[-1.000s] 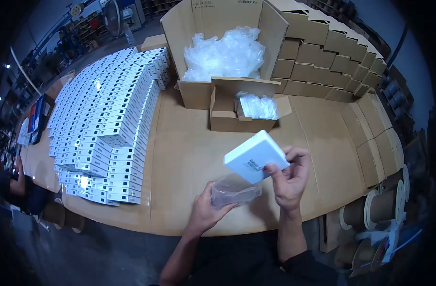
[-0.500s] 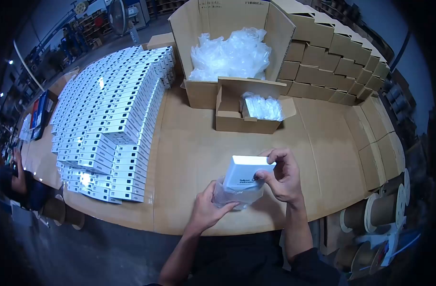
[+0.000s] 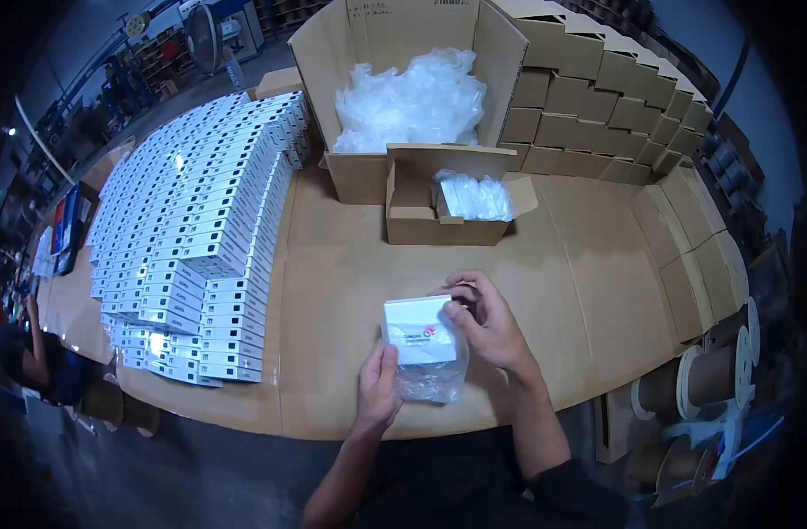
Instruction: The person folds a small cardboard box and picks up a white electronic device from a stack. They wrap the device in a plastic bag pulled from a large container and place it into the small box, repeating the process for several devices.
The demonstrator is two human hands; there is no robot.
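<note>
The fingers (image 3: 474,280) of your right hand (image 3: 496,333) curl at the top edge of the white box (image 3: 418,331), its thumb on the upper right corner; you can't tell from here whether they pinch it or only press. Your left hand (image 3: 379,388) is clamped on the clear bag (image 3: 432,388) with the box partly inside, thumb in front, fingers hidden behind. The box is upright above the near edge of the table (image 3: 333,282), and slack film hangs below it, so there looks to be room to seat it deeper. Press evenly along the top edge, keep the box square to the mouth, and hold the film lightly so it slides without snagging or tearing. Count 2 hands, 1 box and 1 bag at work, plus 1 big carton (image 3: 359,181) of loose film (image 3: 412,101) and 1 small carton (image 3: 443,232) of wrapped packs (image 3: 476,196), too bunched to number. The white stack (image 3: 192,238) at left and brown stack (image 3: 580,101) at right are too dense to count.
</note>
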